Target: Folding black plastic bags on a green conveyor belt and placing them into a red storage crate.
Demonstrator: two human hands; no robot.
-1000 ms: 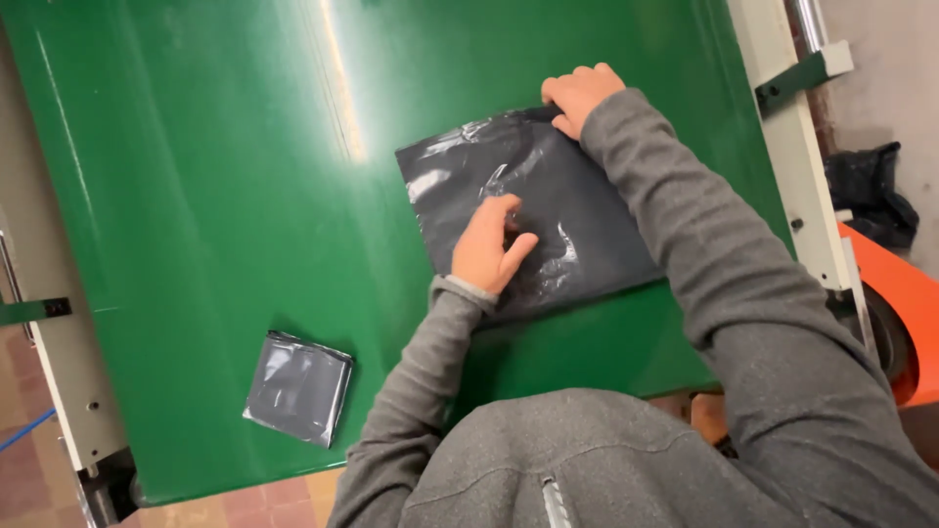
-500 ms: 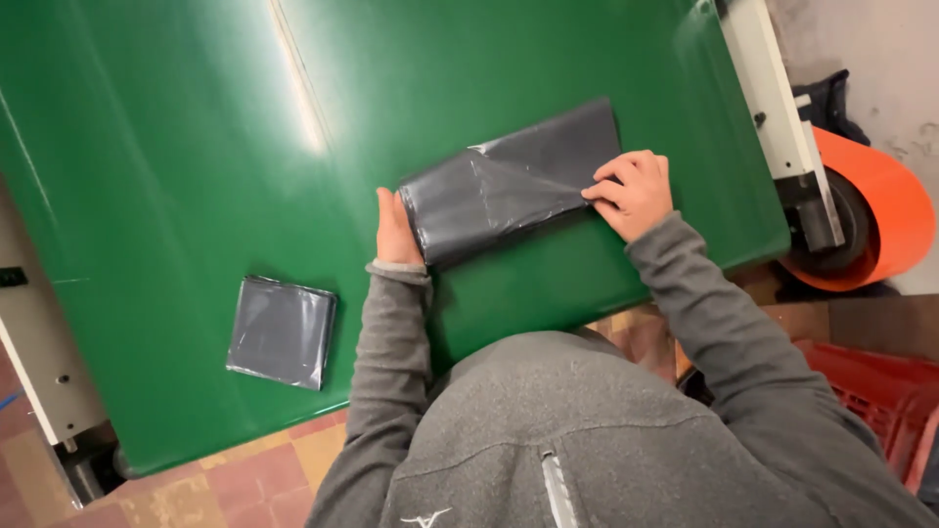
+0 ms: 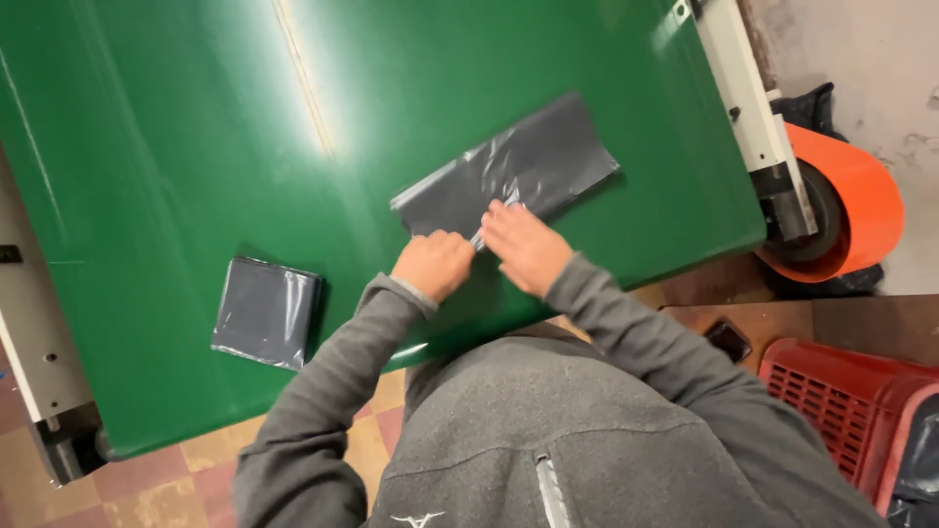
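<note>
Head view: both hands meet at the near edge of a dark grey plastic bag (image 3: 509, 176) on the green counter (image 3: 176, 127). It lies as a long folded strip, not yet as compact as the finished square bag (image 3: 266, 311) to the left. Left hand (image 3: 433, 264) curled, right hand (image 3: 523, 244) flat, each grip pressing the bag's fold.

grey fleece-type top, long sleeves with ribbed cuffs at both wrists; silver-grey zip down the chest; small white embroidered mark low on the front; left hand (image 3: 433, 264) and right hand (image 3: 525, 244) bare, ungloved
</note>
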